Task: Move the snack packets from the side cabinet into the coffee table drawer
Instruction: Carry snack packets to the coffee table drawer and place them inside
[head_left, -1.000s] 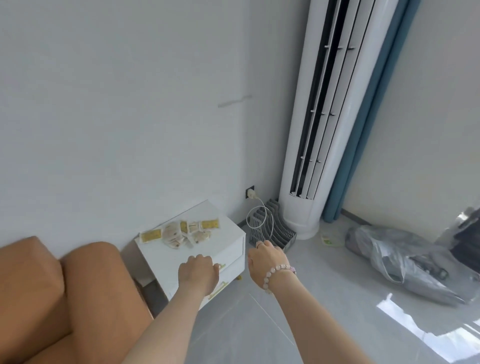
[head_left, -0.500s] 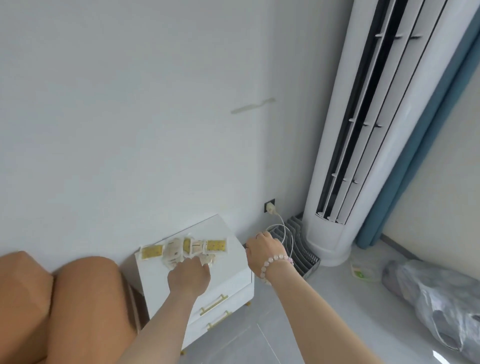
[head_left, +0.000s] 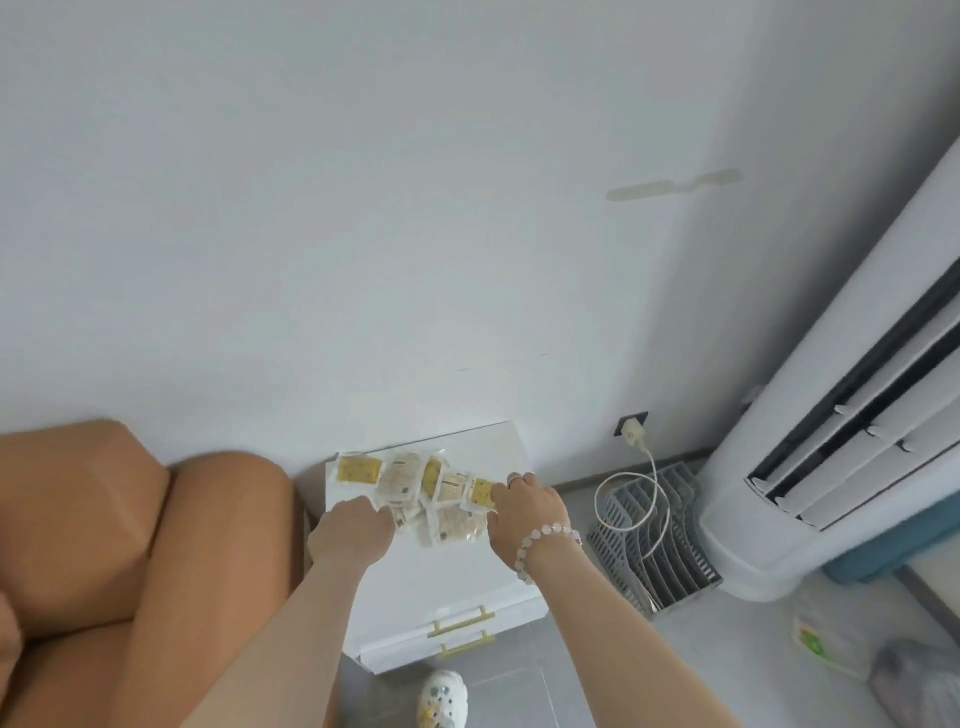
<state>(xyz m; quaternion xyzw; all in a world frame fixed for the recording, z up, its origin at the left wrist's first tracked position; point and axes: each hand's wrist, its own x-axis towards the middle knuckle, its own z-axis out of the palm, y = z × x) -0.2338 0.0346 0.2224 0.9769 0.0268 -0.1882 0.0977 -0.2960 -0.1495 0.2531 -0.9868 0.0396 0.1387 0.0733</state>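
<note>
Several yellow and clear snack packets (head_left: 415, 493) lie spread on top of the white side cabinet (head_left: 441, 577) against the wall. My left hand (head_left: 353, 530) touches the left side of the heap, its fingers on a packet near the front. My right hand (head_left: 524, 512), with a bead bracelet on the wrist, reaches the right end of the heap, fingers on a yellow packet (head_left: 480, 491). Whether either hand grips a packet is hidden by the backs of the hands. The coffee table is out of view.
An orange sofa (head_left: 104, 545) stands left of the cabinet. On the right are a grey slotted rack (head_left: 660, 545) on the floor, a white cable (head_left: 654, 488) from a wall socket, and a tall white air conditioner (head_left: 831, 426). My shoe (head_left: 441, 699) is below the cabinet's gold-handled drawers.
Both hands moved forward onto the snack packets; the right hand came in from beside the cabinet to the heap's right end. The view moved closer and tilted left.
</note>
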